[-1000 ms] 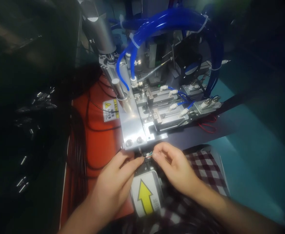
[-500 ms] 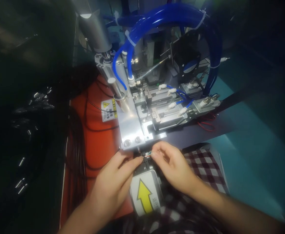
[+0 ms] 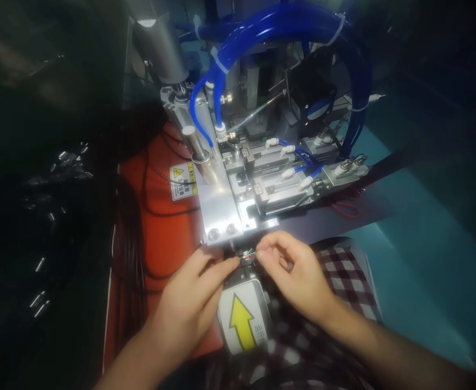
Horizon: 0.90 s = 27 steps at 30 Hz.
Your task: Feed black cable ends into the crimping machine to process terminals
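Between my two hands run several thin wires (image 3: pixel 250 254), with red, green and white showing. My left hand (image 3: pixel 189 292) pinches them at the left, its thumb tip close to a small dark fixture (image 3: pixel 244 269). At the right, the thumb and forefinger of my right hand (image 3: pixel 297 271) are pressed together on the wires' other ends. The fingertips cover both ends of the wires. Just above the hands is the front edge of a metal plate (image 3: pixel 217 211), and below them lies a white pad with a yellow arrow (image 3: pixel 242 319).
Behind the plate stands a machine with metal slides (image 3: pixel 282 192) and thick blue air tubes (image 3: pixel 278 21). A metal cylinder (image 3: pixel 162 51) rises at upper left. A bundle of black cables (image 3: pixel 130 260) lies over an orange surface (image 3: pixel 160 244). Checkered cloth (image 3: pixel 343 276) shows at lower right.
My right hand has moved slightly right and up, and a bit more of the wires shows between the hands. My left hand has hardly moved. The view has shifted slightly.
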Tool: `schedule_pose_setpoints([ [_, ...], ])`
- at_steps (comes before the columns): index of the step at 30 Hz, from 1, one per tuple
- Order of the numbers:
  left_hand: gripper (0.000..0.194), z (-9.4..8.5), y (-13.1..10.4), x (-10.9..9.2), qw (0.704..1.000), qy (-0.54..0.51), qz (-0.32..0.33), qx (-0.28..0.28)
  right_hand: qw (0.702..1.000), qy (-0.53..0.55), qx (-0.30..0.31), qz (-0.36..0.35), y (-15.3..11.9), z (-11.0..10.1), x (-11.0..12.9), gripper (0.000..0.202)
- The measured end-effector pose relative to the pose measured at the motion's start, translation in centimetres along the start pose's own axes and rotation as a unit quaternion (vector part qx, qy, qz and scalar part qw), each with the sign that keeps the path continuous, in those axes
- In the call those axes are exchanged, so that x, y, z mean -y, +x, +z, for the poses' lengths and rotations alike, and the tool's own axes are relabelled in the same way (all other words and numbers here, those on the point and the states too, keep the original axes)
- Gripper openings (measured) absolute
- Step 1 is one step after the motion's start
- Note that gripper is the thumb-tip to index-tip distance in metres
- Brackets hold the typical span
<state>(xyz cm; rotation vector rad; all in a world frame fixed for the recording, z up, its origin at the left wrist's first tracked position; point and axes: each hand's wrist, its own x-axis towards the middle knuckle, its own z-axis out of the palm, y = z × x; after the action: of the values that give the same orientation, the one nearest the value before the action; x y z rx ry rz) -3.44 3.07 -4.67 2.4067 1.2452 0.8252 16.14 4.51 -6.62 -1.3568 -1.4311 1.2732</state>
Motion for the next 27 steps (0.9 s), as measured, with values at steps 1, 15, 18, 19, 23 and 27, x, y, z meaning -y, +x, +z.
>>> schedule_pose_setpoints([
  [1,0.03,-0.02,0.02,0.0,1.0,0.001,0.0,0.001,1.0,-0.002,0.002,-0.001,0.06,0.07,0.05,0.006],
  [15,0.027,-0.02,0.1,0.03,1.0,-0.007,-0.002,0.009,0.999,0.011,0.033,0.0,0.12,0.22,-0.27,0.011],
  [18,0.028,0.03,0.06,0.09,1.0,-0.005,-0.003,0.008,0.999,0.021,0.036,0.016,0.19,0.27,-0.38,0.012],
  [19,0.028,0.06,0.04,0.1,1.0,-0.004,-0.003,0.009,0.999,0.024,0.037,0.022,0.22,0.3,-0.4,0.013],
  [23,0.028,0.11,-0.03,0.15,1.0,-0.002,-0.003,0.013,0.998,0.029,0.04,0.035,0.33,0.38,-0.36,0.014],
  [27,0.029,0.05,-0.02,0.16,1.0,-0.002,-0.003,0.013,0.997,0.043,0.042,0.05,0.37,0.42,-0.16,0.016],
])
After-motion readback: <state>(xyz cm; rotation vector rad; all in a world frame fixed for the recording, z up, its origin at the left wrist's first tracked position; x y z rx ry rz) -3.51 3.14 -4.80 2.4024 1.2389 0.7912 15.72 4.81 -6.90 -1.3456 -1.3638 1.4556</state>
